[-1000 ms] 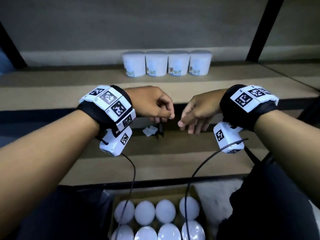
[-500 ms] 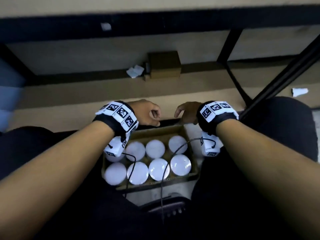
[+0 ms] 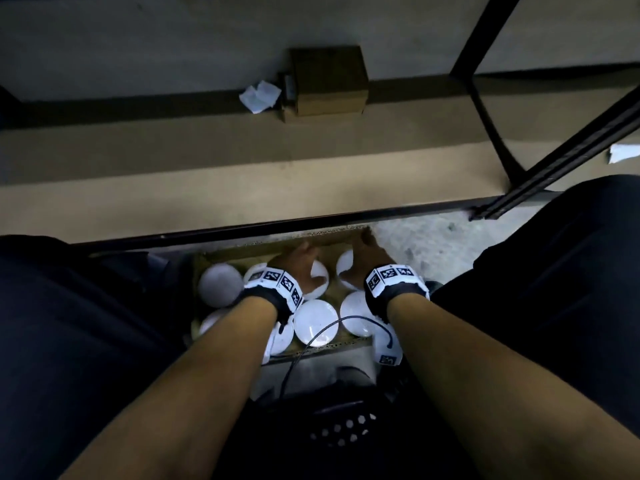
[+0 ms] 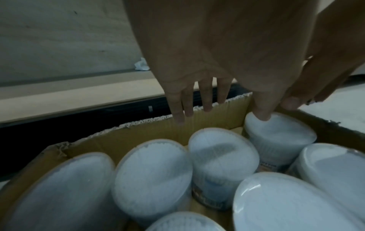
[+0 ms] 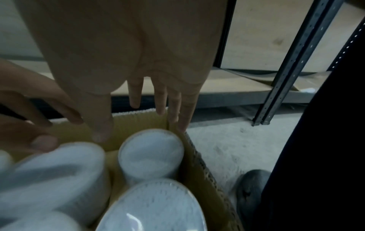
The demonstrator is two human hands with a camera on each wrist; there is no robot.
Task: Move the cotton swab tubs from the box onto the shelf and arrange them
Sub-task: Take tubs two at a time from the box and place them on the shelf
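Near row: four round white plastic cotton swab tubs with clear lids, e.g. [image 3: 316,323], stand upright in the open brown corrugated cardboard box [image 3: 258,245] on the floor, untouched, beneath the wrists.
Far row, left hand: the left hand [image 3: 297,268] is over the third tub from the left [image 4: 223,152]; fingers straight and spread, tips toward the box's far wall, thumb apart; no grasp visible.
Far row, right hand: the right hand [image 3: 363,259] is above the far-right corner tub [image 5: 151,154]; fingers straight, slightly fanned, tips at the cardboard rim, thumb spread toward the other hand, not yet closed on anything.
Key relation: each target tub lies directly below and slightly nearer than its fingertips, long axis vertical; each hand is nearest its own tub, so the grasp likely calls for dropping and curling round the lid edge.
Beyond: the bare lower shelf board [image 3: 207,188], a small brown carton [image 3: 329,81] and crumpled white paper [image 3: 259,95].
Change: half a second ago both hands hovered loosely curled over the box's far edge; now they are down inside, fingers extended.
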